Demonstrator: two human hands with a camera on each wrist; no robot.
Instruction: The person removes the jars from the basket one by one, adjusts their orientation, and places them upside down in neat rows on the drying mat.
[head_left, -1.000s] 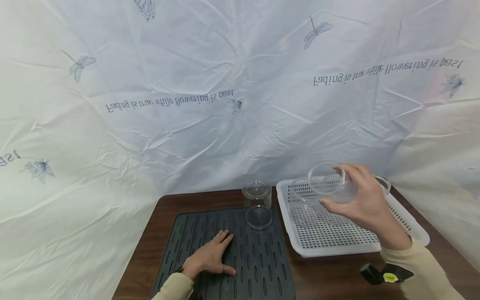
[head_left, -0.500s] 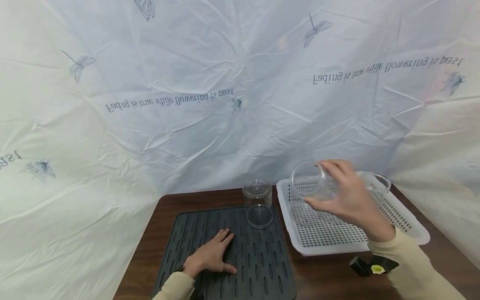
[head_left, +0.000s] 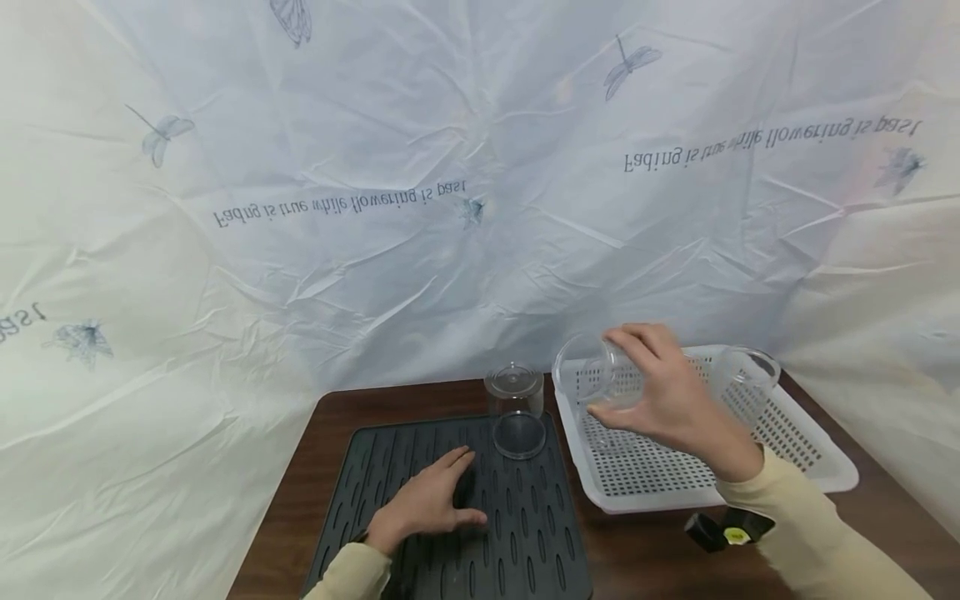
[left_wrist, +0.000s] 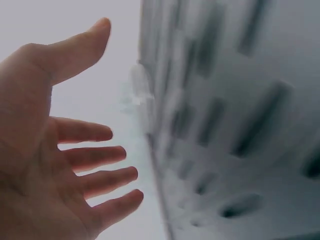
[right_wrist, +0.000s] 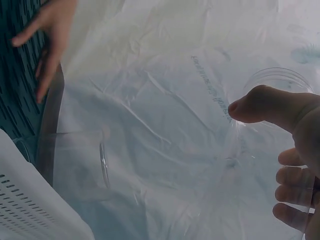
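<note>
Compared with a second ago, we find the right hand [head_left: 667,400] further left, so that the clear, colourless cylindrical jar [head_left: 626,383] it carries now hangs above the left end of the white, perforated plastic basket [head_left: 660,502], our landmark. We judge the held jar to be well out of the basket and nearer its mat side. The thumb and fingers grasp its wall; the jar is tipped, its mouth facing left.

The left hand [head_left: 423,504], left of the basket, appears lifted slightly from the dark grey, slotted rectangular mat [head_left: 382,450]; its fingers are extended and hold nothing.

Of the containers, we note a second clear jar [head_left: 742,387] in the basket's right end, its rim uppermost; the shift of the right hand leaves it uncovered. Faint transparent outlines [head_left: 603,433] at the basket's left end suggest another vessel, though we cannot tell. Just beside the basket's left edge, an inverted clear jar [head_left: 517,408] stands base up on the mat. We see no contents in the held jar or the inverted one.
</note>
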